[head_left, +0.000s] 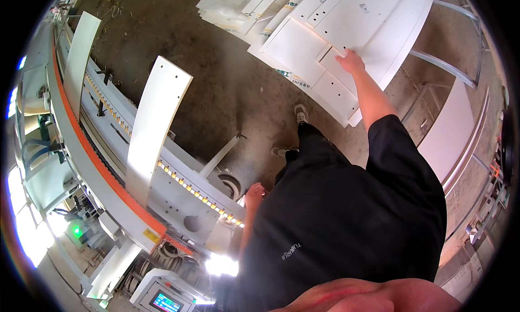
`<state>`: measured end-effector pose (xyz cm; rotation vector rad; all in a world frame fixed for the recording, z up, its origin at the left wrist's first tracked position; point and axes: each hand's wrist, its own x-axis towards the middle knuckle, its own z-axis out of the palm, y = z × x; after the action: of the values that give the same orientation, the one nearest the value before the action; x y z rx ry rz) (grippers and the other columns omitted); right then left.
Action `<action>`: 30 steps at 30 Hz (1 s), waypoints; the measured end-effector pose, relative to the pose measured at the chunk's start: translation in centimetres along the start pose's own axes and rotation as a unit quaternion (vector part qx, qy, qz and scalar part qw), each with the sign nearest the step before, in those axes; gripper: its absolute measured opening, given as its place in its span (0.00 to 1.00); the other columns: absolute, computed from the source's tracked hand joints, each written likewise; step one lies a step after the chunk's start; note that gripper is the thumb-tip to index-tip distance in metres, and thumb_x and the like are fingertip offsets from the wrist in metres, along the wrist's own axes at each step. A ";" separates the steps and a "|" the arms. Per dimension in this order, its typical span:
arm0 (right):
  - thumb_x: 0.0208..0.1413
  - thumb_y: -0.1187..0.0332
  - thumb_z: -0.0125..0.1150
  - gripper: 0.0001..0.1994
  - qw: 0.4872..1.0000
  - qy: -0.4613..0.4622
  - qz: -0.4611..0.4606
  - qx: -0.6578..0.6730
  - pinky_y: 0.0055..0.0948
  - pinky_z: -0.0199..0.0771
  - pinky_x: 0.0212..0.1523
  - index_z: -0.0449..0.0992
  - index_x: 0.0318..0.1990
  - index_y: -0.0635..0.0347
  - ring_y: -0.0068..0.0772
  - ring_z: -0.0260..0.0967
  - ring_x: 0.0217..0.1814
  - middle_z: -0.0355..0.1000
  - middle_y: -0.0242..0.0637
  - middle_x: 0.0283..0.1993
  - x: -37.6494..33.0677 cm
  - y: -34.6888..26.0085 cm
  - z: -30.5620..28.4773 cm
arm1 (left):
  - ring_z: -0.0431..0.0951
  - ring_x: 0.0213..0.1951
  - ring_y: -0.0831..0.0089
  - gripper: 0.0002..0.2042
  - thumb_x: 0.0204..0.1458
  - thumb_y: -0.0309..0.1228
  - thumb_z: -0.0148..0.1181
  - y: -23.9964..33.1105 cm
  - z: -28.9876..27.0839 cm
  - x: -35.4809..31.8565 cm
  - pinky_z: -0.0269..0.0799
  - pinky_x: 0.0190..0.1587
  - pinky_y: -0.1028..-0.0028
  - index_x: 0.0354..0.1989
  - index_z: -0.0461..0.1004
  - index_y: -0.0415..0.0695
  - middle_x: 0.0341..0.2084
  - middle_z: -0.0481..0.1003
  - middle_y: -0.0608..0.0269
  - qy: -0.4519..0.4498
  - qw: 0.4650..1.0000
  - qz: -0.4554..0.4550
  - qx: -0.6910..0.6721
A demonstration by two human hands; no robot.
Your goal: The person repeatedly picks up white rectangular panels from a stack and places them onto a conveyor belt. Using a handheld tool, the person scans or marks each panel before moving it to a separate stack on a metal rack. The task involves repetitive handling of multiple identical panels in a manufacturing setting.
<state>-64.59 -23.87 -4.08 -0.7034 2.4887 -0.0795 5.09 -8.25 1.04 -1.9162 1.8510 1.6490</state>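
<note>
- Hands well apart: right hand (351, 60) touches the stack of white panels (374, 28), upper right; can't tell if it's gripping.
- Left hand (254, 195) beside the machine (181, 204), fingers curled; can't tell if it holds anything.
- Stack edges look uneven: lopsided pull with 1 hand could slide loose panels off, chipping corners.
- 2 long panels (157, 106) jut from the machine; a knock could skew them.
- Pinch risk if the left hand strays into the machine.

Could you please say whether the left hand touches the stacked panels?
No, the left hand is well apart from the stacked panels; only the right hand touches them.
</note>
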 end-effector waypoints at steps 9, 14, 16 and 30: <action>0.55 0.54 0.62 0.26 0.998 -0.031 -0.030 -0.047 0.45 0.73 0.62 0.71 0.61 0.49 0.44 0.70 0.65 0.71 0.40 0.64 5.0 1.0 -1.1 | 0.85 0.35 0.70 0.16 0.61 0.36 0.58 -1.1 4.3 2.5 0.79 0.41 0.71 0.52 0.78 0.39 0.37 0.83 0.58 -0.015 0.994 -0.026 -0.104; 0.54 0.55 0.64 0.23 0.998 -0.026 -0.054 -0.024 0.46 0.75 0.56 0.74 0.55 0.53 0.46 0.74 0.60 0.77 0.43 0.56 4.0 1.9 1.5 | 0.84 0.36 0.73 0.17 0.63 0.37 0.56 9.9 4.4 7.0 0.78 0.40 0.73 0.54 0.77 0.38 0.38 0.83 0.58 -0.081 0.997 -0.013 -0.016; 0.52 0.56 0.64 0.22 0.996 -0.049 -0.075 -0.021 0.46 0.76 0.55 0.74 0.53 0.54 0.49 0.75 0.57 0.78 0.43 0.52 1.2 2.0 3.1 | 0.83 0.35 0.75 0.17 0.64 0.37 0.56 10.1 6.6 9.6 0.77 0.39 0.75 0.54 0.76 0.38 0.37 0.83 0.59 -0.111 0.994 -0.001 -0.010; 0.58 0.51 0.63 0.24 0.880 -0.321 -0.303 0.174 0.39 0.78 0.47 0.78 0.55 0.57 0.36 0.79 0.43 0.81 0.35 0.43 -16.2 3.8 10.5 | 0.74 0.35 0.72 0.15 0.65 0.40 0.57 12.0 16.2 22.0 0.71 0.33 0.70 0.51 0.72 0.41 0.38 0.73 0.62 0.011 0.866 -0.184 -0.464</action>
<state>-49.35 -11.62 -5.78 -1.1077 1.5049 -0.4360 -19.54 -17.54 -13.08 -2.3209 0.5556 2.5923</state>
